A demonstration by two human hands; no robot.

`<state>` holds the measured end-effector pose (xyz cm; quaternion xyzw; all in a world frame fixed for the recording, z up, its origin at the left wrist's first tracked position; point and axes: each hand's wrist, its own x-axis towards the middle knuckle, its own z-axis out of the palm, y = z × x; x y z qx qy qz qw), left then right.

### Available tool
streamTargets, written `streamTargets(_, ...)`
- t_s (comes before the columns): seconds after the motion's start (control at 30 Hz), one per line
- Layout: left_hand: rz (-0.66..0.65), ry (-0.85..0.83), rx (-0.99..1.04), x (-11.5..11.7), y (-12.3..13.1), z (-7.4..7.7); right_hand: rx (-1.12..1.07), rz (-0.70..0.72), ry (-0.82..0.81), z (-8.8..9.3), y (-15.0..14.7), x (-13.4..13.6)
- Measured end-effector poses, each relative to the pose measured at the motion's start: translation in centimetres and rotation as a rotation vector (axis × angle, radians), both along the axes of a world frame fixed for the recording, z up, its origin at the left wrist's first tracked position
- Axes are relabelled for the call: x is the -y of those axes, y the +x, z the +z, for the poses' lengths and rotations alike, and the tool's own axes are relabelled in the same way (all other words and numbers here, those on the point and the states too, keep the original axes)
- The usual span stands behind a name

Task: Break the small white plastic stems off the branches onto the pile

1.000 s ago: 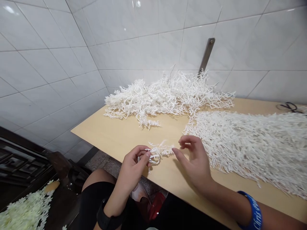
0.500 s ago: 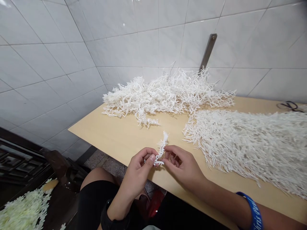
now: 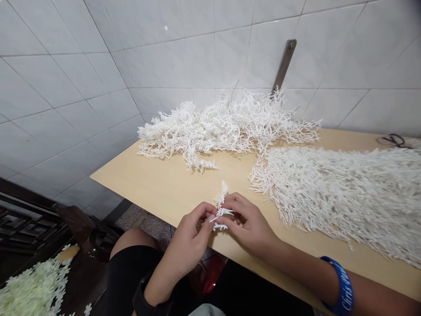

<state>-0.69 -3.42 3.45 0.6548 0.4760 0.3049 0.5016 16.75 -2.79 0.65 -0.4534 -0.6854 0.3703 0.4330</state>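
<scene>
A small white branching plastic sprig [image 3: 221, 207] stands up between my hands above the table's front edge. My left hand [image 3: 189, 232] pinches its lower part between thumb and fingers. My right hand [image 3: 246, 224] closes on the sprig from the other side, its fingertips against the strands. A loose heap of similar white sprigs [image 3: 210, 134] lies farther off on the wooden table [image 3: 158, 175]. To the right spreads a broad, dense mat of white fringe [image 3: 338, 197], a short way from my right hand.
Scissors [image 3: 393, 140] lie at the table's far right, against white wall tiles [image 3: 66, 74]. A metal bracket [image 3: 284, 66] rises from the wall behind the heap. Pale green flower-shaped pieces [image 3: 33, 285] lie below left, beside dark wooden furniture [image 3: 26, 224].
My right hand has closed in and now grips the sprig, which was lying across my left hand one second ago and now stands up. The view has tilted slightly.
</scene>
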Motion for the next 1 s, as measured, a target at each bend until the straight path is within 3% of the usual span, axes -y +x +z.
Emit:
streamTargets(0.2,-0.098,0.131,-0.146,0.3,-0.3,0.2,0.012,0.078,-0.093,0.0,0.3,-0.4)
streamTargets(0.37,0.028,0.311,-0.249,-0.5,-0.8,-0.7,0.042,0.218,-0.108,0.4,0.6,0.2)
streamTargets(0.43,0.258,0.307,-0.172,-1.4,-2.5,-1.0,0.076,0.253,-0.065,0.8,0.8,0.6)
streamTargets(0.53,0.810,0.380,0.030,-2.8,-6.0,-1.0,0.100,0.225,-0.048,0.9,1.1,1.0)
streamTargets(0.57,0.862,0.405,0.100,-3.1,-7.0,-0.8,0.100,0.205,-0.048,0.8,1.1,1.0)
streamTargets(0.63,0.771,0.368,0.136,-3.2,-7.9,-0.3,0.103,0.177,-0.019,0.3,0.8,0.8)
streamTargets(0.73,0.553,0.277,0.081,-2.5,-6.8,-0.2,0.131,0.144,0.075,-0.4,0.4,0.4)
streamTargets(0.87,0.505,0.226,0.103,-2.2,-4.6,-1.1,0.219,0.070,0.162,-0.6,1.0,-0.5)
streamTargets(1.0,0.498,0.151,0.170,-2.8,-3.5,-1.6,0.331,-0.318,0.307,0.0,2.7,-1.8)
